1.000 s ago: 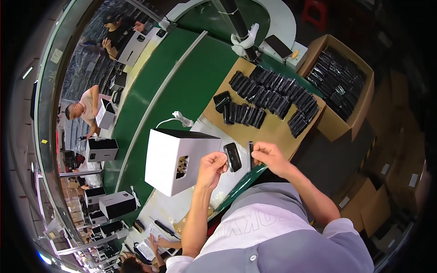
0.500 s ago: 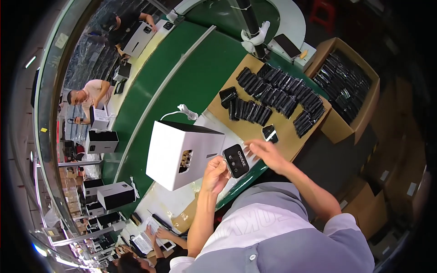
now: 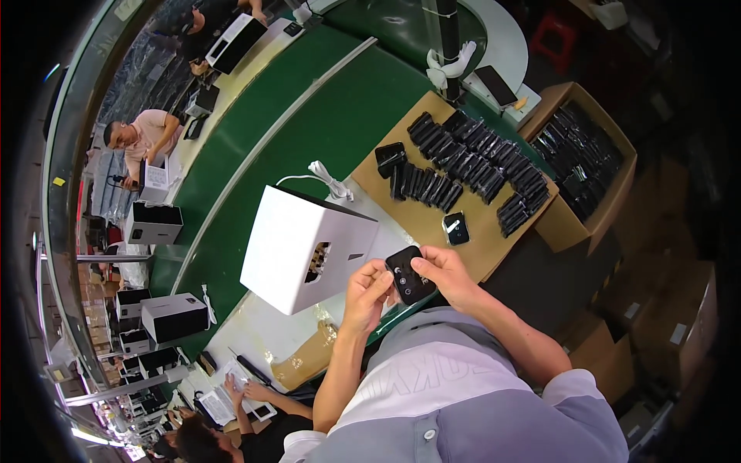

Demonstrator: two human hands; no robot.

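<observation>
Both my hands hold a black rounded control panel [image 3: 407, 282] with small white icons, in front of my waist. My left hand [image 3: 366, 296] pinches its left side. With fingers closed on the opposite edge, my right hand [image 3: 450, 282] lays its thumb across the panel's face. Just left of the hands stands a white box-shaped housing [image 3: 282, 251], tilted in view, with a cut-out opening in its side. A coiled white power cord [image 3: 329, 180] lies behind it. One separate panel [image 3: 456, 229] rests on a cardboard sheet [image 3: 494, 251] beyond my right hand.
Several plastic-wrapped black panels [image 3: 494, 170] stand in rows on the cardboard. An open carton [image 3: 552, 220] with more wrapped pieces is at the right. The green conveyor [image 3: 309, 123] runs along the bench, with a post [image 3: 440, 42] behind. Co-workers and more white housings [image 3: 174, 315] are at left.
My right hand has moved left and closed on the panel, which my left hand alone held before. The view has shifted slightly.
</observation>
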